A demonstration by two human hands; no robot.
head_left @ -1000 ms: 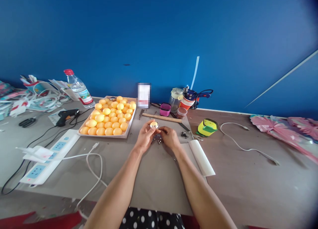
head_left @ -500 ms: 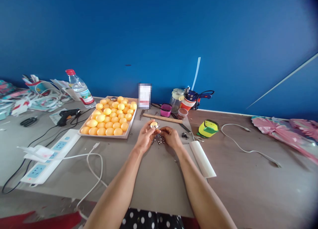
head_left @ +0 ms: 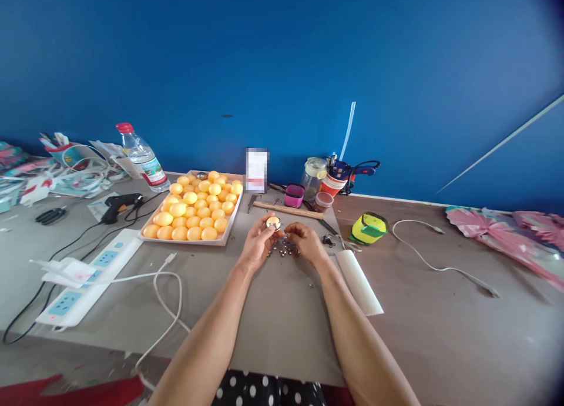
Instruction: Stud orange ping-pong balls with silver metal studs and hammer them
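My left hand is closed around an orange ball partly covered with shiny silver pieces. Close by on its right, my right hand has its fingertips pinched together; a small shiny bit shows at them, too small to name surely. Beneath both hands, several small silver studs lie scattered on the grey mat. To the left stands a shallow box filled with orange balls, with one silver-covered ball at its back edge.
A hammer lies behind the hands, near a purple tub and a jar. Right of them are a white roll, a yellow container and a white cable. Leftward are a power strip, glue gun and water bottle.
My right hand has shifted slightly, its fingertips still pinched near the ball. My left hand keeps hold of the ball in nearly the same place.
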